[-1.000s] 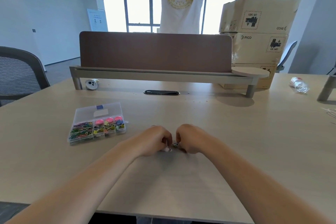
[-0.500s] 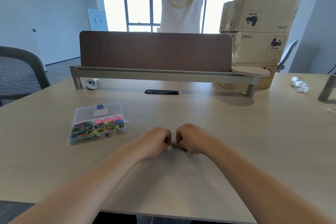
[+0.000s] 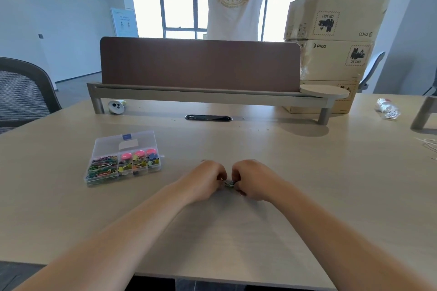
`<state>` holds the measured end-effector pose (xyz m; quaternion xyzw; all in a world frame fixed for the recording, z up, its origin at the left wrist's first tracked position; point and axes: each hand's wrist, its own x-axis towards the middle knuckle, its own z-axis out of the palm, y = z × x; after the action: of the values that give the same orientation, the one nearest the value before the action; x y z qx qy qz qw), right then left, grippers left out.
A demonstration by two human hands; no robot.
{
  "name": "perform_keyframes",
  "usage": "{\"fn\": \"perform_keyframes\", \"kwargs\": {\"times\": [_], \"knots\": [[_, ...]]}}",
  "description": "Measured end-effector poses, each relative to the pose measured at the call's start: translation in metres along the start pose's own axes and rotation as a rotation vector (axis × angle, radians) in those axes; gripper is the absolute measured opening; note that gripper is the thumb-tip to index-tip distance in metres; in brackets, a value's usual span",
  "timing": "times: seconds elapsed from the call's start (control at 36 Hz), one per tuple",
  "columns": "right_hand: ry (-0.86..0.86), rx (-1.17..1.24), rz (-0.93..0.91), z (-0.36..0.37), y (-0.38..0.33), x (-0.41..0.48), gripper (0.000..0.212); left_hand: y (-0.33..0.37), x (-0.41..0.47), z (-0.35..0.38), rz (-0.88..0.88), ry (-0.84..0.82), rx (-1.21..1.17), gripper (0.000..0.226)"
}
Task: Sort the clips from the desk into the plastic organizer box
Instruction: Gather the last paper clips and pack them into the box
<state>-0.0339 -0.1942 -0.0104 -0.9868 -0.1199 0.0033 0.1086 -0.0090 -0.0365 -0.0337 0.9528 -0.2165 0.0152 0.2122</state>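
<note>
A clear plastic organizer box (image 3: 132,143) lies on the desk to the left, lid shut, with coloured paper clips, binder clips and pink round pieces in its compartments. In the middle of the desk my left hand (image 3: 208,181) and my right hand (image 3: 253,178) are curled fist to fist. Between their fingertips shows a small metallic clip (image 3: 229,183), pinched from both sides. Most of the clip is hidden by my fingers.
A brown divider panel (image 3: 199,64) on a raised shelf runs across the desk's far side, with a cable slot (image 3: 208,118) before it. Stacked cardboard boxes (image 3: 331,38) stand far right. A person stands behind the divider. A crumpled plastic bottle (image 3: 387,107) lies far right; a mesh chair (image 3: 21,94) at left.
My hands stay together at the desk's middle; the fingers shifted slightly around the clip. The box has not moved.
</note>
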Motion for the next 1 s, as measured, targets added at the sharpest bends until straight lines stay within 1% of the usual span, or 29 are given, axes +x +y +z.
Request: {"fn": "perform_keyframes", "kwargs": {"times": [0.14, 0.31, 0.42, 0.5, 0.56, 0.67, 0.72, 0.83, 0.92, 1.0], "knots": [[-0.022, 0.021, 0.009, -0.002, 0.003, 0.0, 0.012, 0.005, 0.007, 0.0, -0.008, -0.021, 0.034, 0.017], [-0.015, 0.052, 0.019, -0.001, 0.004, 0.001, 0.011, 0.008, 0.01, -0.003, -0.034, -0.074, 0.055, 0.014], [-0.083, -0.016, 0.039, -0.004, -0.001, 0.004, 0.014, 0.009, 0.011, -0.001, -0.063, -0.104, 0.119, 0.011], [-0.157, -0.109, 0.06, -0.008, -0.007, 0.006, 0.013, 0.014, 0.01, 0.0, -0.078, -0.138, 0.174, 0.019], [-0.213, -0.17, 0.068, -0.01, -0.011, 0.007, 0.011, 0.017, 0.009, -0.001, -0.09, -0.143, 0.196, 0.019], [-0.26, -0.219, 0.071, -0.013, -0.016, 0.006, 0.014, 0.016, 0.005, -0.002, -0.085, -0.117, 0.169, 0.015], [-0.219, -0.18, 0.075, -0.012, -0.015, 0.005, 0.012, 0.012, 0.003, -0.002, -0.071, -0.086, 0.131, 0.009], [-0.114, -0.084, 0.074, -0.006, -0.007, 0.005, 0.011, 0.006, 0.002, 0.002, -0.069, -0.043, 0.035, 0.011], [-0.085, 0.001, 0.085, -0.003, -0.002, 0.007, 0.009, 0.005, 0.001, 0.002, -0.057, -0.007, 0.001, 0.018], [-0.067, 0.135, 0.103, -0.002, 0.005, 0.009, 0.01, 0.004, 0.001, 0.003, -0.049, 0.029, -0.017, 0.023]]}}
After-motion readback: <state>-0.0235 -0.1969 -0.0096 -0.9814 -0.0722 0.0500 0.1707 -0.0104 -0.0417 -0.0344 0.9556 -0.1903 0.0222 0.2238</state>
